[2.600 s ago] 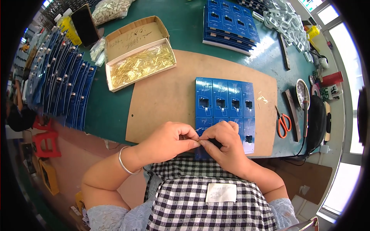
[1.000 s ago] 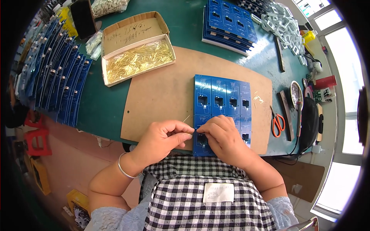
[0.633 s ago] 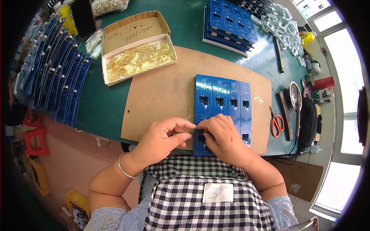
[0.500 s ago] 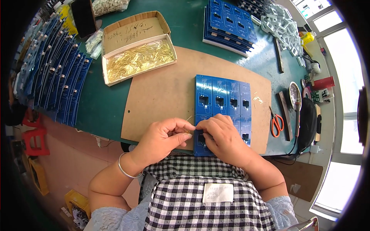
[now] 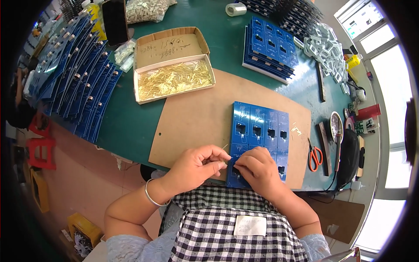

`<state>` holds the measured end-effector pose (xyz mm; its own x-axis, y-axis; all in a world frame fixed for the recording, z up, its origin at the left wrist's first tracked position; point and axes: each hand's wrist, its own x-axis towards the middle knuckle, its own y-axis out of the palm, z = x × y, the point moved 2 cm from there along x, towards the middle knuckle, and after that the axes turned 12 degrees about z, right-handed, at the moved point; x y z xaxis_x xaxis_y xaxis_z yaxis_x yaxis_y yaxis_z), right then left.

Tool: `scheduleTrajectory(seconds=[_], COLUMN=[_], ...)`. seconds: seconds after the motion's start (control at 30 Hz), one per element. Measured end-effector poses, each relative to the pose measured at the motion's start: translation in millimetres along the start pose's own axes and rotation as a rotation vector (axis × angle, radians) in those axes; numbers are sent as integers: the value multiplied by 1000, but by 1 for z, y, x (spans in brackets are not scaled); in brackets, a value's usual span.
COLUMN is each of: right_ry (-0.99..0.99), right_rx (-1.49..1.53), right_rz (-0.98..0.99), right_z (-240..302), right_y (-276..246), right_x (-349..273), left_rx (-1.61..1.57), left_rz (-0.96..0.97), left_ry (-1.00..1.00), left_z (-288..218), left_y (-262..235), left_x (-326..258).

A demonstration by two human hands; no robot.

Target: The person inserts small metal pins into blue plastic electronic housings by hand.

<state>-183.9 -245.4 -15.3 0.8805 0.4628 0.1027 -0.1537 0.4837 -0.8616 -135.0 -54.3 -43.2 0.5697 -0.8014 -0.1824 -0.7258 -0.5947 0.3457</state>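
Note:
In front of me a blue circuit board panel (image 5: 259, 114), with rows of dark square parts, lies on a brown fibreboard sheet (image 5: 192, 118). My left hand (image 5: 198, 169) is closed at the panel's left edge; a thin gold pin (image 5: 225, 146) sticks up from its fingers. My right hand (image 5: 259, 168) is pinched over the lower left part of the panel, its fingertips hiding whatever they hold. A shallow cardboard box (image 5: 138, 89) of loose gold pins (image 5: 176, 78) stands beyond my left hand.
Stacked blue boards stand on the left (image 5: 72, 83) and at the back (image 5: 270, 46). White plastic frames (image 5: 325, 52) are heaped at the far right. Orange-handled scissors (image 5: 314, 158), a dark bar (image 5: 324, 144) and loose pale pins (image 5: 296, 129) lie right of the panel. A phone (image 5: 115, 22) stands upright at the back left.
The whole view has shifted, so the bench appears lower and further right. My right hand's fingers have drawn into a tighter pinch over the panel; my left hand keeps hold of the pin.

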Motion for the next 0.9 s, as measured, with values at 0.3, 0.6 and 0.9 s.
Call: scheduleTrajectory(seconds=[0.3, 0.6, 0.9], right_ry=[-53, 176, 232], right_rx=[-246, 290, 205], right_rz=[-54, -40, -58], right_z=[9, 7, -2], right_y=[-2, -9, -13], right_x=[-6, 4, -1], left_rx=[31, 200, 312], left_rz=[8, 75, -5], left_ry=[43, 114, 173], left_z=[-2, -3, -1], left_y=[3, 12, 16], left_x=[2, 2, 5])
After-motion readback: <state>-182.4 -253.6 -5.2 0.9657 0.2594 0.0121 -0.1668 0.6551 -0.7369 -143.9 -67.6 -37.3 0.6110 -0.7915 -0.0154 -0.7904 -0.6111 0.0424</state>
